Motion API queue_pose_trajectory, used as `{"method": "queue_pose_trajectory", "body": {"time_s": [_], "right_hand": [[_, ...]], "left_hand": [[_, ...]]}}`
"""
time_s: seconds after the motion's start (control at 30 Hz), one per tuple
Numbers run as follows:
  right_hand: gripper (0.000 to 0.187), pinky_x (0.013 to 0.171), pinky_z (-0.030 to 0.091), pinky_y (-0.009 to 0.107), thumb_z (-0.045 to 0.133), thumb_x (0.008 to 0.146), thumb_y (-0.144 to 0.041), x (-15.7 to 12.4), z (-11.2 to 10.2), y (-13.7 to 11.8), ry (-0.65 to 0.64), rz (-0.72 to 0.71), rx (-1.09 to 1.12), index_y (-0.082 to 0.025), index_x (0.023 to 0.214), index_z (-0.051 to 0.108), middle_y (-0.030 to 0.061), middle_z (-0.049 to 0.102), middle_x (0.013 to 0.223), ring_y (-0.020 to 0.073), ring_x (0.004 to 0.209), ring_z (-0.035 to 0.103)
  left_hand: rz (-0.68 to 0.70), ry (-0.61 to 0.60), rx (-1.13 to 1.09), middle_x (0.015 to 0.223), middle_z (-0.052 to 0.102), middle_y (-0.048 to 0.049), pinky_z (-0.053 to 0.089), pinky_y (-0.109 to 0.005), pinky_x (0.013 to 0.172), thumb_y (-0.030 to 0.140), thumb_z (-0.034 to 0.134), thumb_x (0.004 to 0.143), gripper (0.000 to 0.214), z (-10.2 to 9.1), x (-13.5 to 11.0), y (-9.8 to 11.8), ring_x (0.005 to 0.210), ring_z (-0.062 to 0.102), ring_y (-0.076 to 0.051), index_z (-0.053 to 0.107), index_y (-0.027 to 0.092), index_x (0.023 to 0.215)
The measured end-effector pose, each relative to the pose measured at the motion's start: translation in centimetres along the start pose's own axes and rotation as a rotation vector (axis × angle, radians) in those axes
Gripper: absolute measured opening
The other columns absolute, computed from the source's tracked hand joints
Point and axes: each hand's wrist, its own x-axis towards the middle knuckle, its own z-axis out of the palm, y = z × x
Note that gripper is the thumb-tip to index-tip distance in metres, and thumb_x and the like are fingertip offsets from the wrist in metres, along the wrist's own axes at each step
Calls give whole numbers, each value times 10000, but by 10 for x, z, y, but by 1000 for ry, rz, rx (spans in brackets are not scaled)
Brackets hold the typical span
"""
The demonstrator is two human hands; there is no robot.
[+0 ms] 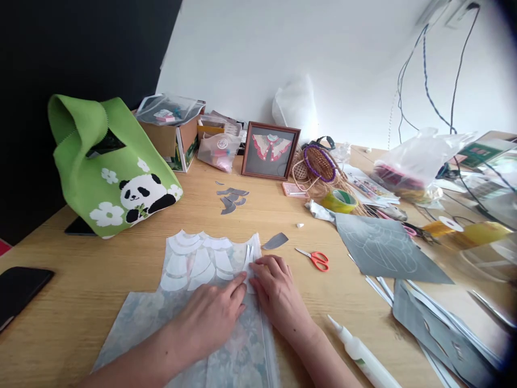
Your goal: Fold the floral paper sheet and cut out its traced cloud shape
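A sheet of pale blue patterned fabric (238, 345) lies in front of me. Several white scalloped paper pieces (202, 264) rest in rows on its upper part. At the right edge, a narrow white paper piece (249, 258) sits under my fingertips. My left hand (218, 310) reaches in from the left, its index finger pressed on that piece and its other fingers curled. From the right, my right hand (274, 283) pinches the piece's side against the fabric. Just beyond is a grey leaf-shaped cutout (276, 241). Orange-handled scissors (317, 260) lie to the right.
A white glue bottle (363, 355) lies at front right, near grey cut sheets (436, 323) and a grey drawn sheet (383, 245). Grey scraps (232, 198) lie before a framed picture (270, 151). A green panda bag (117, 172) and black phone (22, 291) are at left.
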Motion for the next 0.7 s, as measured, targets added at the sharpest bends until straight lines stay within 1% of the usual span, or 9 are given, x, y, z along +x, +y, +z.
{"method": "queue_pose_trajectory", "body": {"time_s": [0.07,0.13,0.2,0.23,0.43,0.7], "right_hand": [[239,857,482,473,499,920,-93,0,0,0,5,0,2,-163,1108,627,129,594,1084,278,1025,480],[233,860,485,475,507,924,-110,0,0,0,5,1,3,-170,1116,627,128,598,1086,280,1032,480],[230,860,487,475,515,926,-119,0,0,0,4,2,4,-172,1120,626,127,602,1086,279,1033,483],[230,860,489,474,516,926,-119,0,0,0,2,4,5,-173,1120,626,126,602,1086,278,1032,484],[224,875,488,476,523,922,-114,-1,-1,0,5,4,8,-165,1108,636,127,600,1091,278,1033,483],[250,889,490,478,528,911,-102,0,-2,0,-12,17,32,-168,1123,642,129,598,1091,277,1039,494]], "left_hand": [[2,-11,-26,1452,493,-134,576,-340,649,114,372,931,377,-1,-1,-3,841,730,-238,579,128,1246],[0,-28,-62,1456,493,-117,572,-317,670,5,383,820,493,-1,-1,-5,852,729,-218,570,143,1256],[-4,-37,-94,1459,490,-117,571,-319,680,-42,379,733,607,-1,-2,-8,864,729,-218,547,143,1286],[-3,-42,-102,1461,488,-119,571,-330,681,-48,372,721,631,-1,-2,-8,874,729,-226,536,139,1301],[0,-78,-92,1482,463,-108,579,-388,683,-45,341,743,625,-2,-1,-10,923,723,-267,526,130,1314],[26,-23,-85,1471,476,-112,585,-361,702,-44,343,773,573,-1,-2,-10,961,714,-257,543,119,1285]]}}
